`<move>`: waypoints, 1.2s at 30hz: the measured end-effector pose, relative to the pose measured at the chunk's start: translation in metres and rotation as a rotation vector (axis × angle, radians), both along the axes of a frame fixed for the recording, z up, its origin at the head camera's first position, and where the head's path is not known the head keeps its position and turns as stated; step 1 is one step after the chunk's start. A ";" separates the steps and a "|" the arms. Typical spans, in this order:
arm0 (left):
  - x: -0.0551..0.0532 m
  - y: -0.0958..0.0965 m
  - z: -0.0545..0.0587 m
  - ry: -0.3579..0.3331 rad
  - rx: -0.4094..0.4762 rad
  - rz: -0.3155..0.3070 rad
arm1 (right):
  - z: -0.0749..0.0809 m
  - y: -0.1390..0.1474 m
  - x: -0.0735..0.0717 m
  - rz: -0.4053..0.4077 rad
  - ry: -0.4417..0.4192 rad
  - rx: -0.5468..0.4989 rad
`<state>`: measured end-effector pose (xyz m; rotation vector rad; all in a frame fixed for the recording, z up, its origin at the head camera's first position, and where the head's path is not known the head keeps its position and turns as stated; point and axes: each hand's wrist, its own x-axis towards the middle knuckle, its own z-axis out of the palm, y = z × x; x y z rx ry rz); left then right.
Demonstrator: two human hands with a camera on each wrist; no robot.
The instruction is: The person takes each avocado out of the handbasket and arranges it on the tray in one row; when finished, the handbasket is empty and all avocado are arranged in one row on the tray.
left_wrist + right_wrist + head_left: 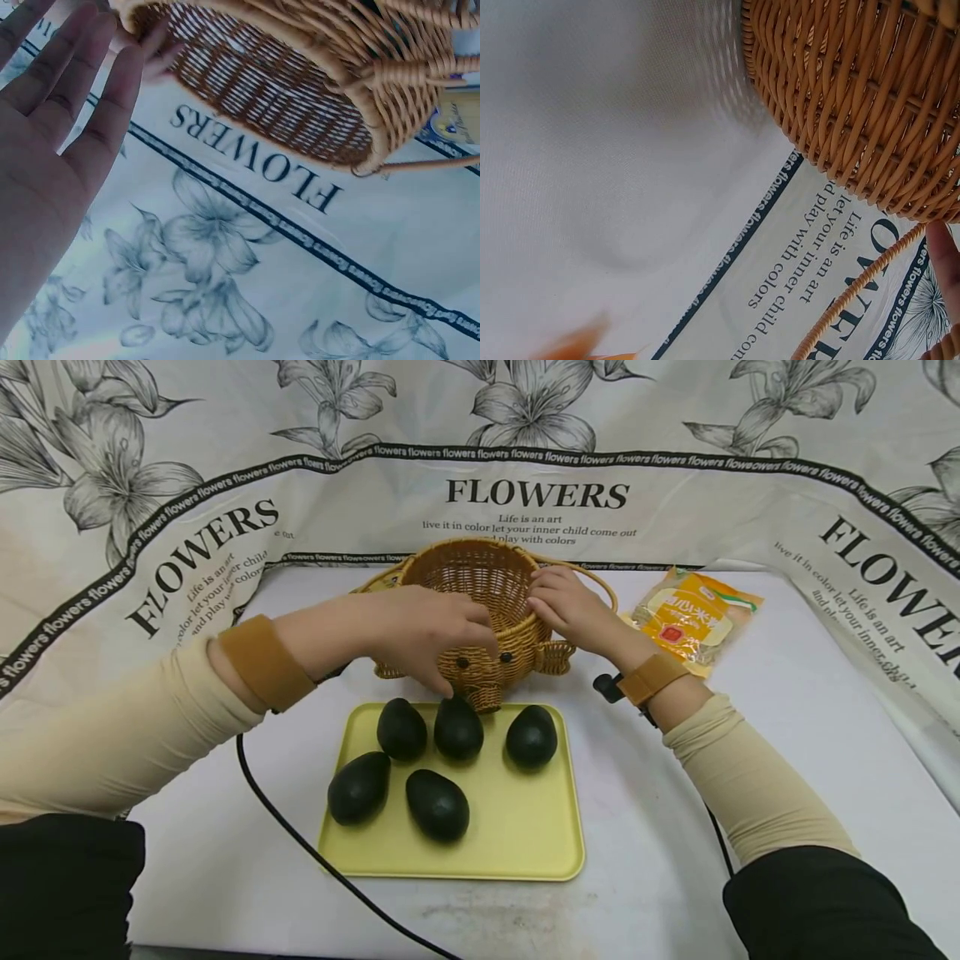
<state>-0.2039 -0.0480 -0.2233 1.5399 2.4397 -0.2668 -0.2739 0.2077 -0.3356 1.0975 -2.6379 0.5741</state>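
Observation:
A brown wicker basket [472, 577] with an animal face on its front and side handles stands behind a yellow tray [517, 827]. My right hand [573, 610] grips the basket's right rim; in the right wrist view one finger [945, 262] shows at the rim beside the thin handle. Over the basket's front left side hovers my left hand [420, 631], fingers loosely bent and nothing held; the left wrist view shows its fingers spread apart. On the tray lie several dark green avocados; the back middle avocado [459, 729] is just below my left thumb.
An orange and clear food packet [693, 618] lies right of the basket on the white table [645, 827]. A black cable [300, 839] crosses the tray's front left corner. Behind hangs a white cloth [375, 502] with printed flowers and lettering.

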 end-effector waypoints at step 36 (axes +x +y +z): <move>-0.044 -0.019 -0.037 0.009 0.050 0.111 | 0.157 -0.074 -0.012 0.070 0.042 0.447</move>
